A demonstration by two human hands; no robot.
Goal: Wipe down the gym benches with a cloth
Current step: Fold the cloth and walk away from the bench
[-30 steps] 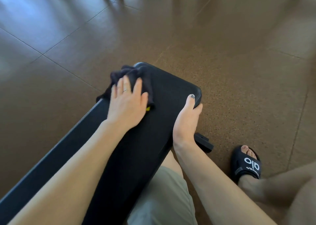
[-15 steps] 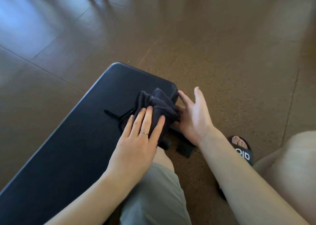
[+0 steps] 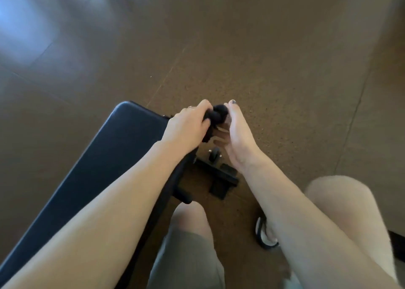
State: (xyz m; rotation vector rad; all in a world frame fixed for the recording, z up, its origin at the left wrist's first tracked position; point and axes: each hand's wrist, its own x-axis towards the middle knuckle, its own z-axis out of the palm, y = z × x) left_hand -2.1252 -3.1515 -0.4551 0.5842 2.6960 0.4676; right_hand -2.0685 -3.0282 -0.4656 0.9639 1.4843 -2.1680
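The brown floor (image 3: 263,47) fills most of the view. A black padded desk (image 3: 105,161) runs in from the lower left, its far end rounded. Beneath its right edge sit a black base foot (image 3: 221,179) and a small wheel (image 3: 214,155). The left hand (image 3: 186,128) is closed around a bunched dark cloth (image 3: 217,115) just past the desk's far right corner (held off the padding). The right hand (image 3: 236,135) stands edge-on with fingers extended, touching the cloth.
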